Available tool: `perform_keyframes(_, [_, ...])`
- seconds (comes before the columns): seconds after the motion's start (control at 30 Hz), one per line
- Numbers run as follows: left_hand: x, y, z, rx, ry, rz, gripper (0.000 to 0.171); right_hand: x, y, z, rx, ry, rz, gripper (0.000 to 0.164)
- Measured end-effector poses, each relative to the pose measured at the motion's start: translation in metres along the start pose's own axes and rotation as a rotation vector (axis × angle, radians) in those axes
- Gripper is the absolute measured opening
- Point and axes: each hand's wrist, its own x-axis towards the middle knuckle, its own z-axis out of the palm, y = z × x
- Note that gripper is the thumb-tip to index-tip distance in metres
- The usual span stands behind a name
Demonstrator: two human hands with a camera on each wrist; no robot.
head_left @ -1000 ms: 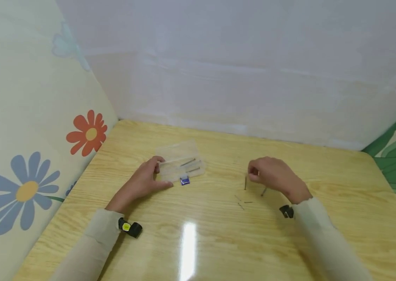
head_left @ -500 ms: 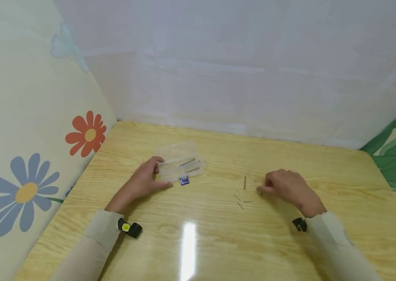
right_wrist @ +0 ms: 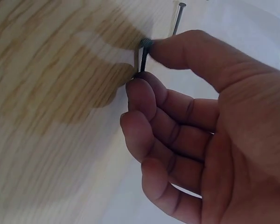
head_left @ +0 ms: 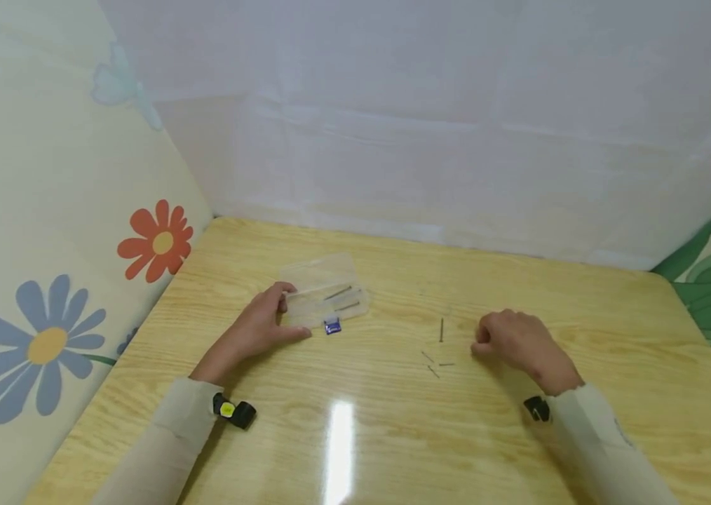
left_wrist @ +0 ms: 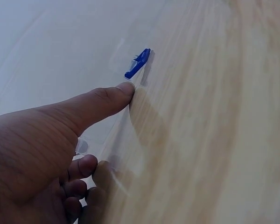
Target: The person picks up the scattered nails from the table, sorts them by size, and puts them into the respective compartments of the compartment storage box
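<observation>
My left hand [head_left: 261,320] holds the left end of a clear plastic box [head_left: 311,308], thumb along its near side and fingers round the far side. The box's clear lid [head_left: 320,268] is raised at the back, and a couple of dark nails [head_left: 347,306] lie inside. A blue latch [left_wrist: 139,63] sits just past my thumb tip. On the right, my right hand [head_left: 519,344] is low over the table, with a dark nail [right_wrist: 143,58] between thumb and index fingertip. Another long nail [head_left: 441,330] lies left of that hand.
Several small thin nails [head_left: 428,357] are scattered on the wooden table [head_left: 406,435], in front of the long nail. A pale cloth wall [head_left: 393,140] rises behind the table, and a flowered wall [head_left: 78,231] stands at the left.
My right hand has moved right and towards me, off the long nail, down to the nail that lay further right. The left hand and the box have stayed put.
</observation>
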Motion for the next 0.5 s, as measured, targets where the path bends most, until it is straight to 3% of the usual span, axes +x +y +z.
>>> perform_keyframes(0.23, [0.001,0.002,0.0,-0.002,-0.003,-0.015,0.082,0.0,0.007,0.002,-0.002,0.03,-0.006,0.022])
perform_keyframes(0.5, [0.001,0.0,0.001,-0.009,-0.009,-0.017,0.083,0.002,0.012,0.006,-0.02,0.035,-0.053,0.032])
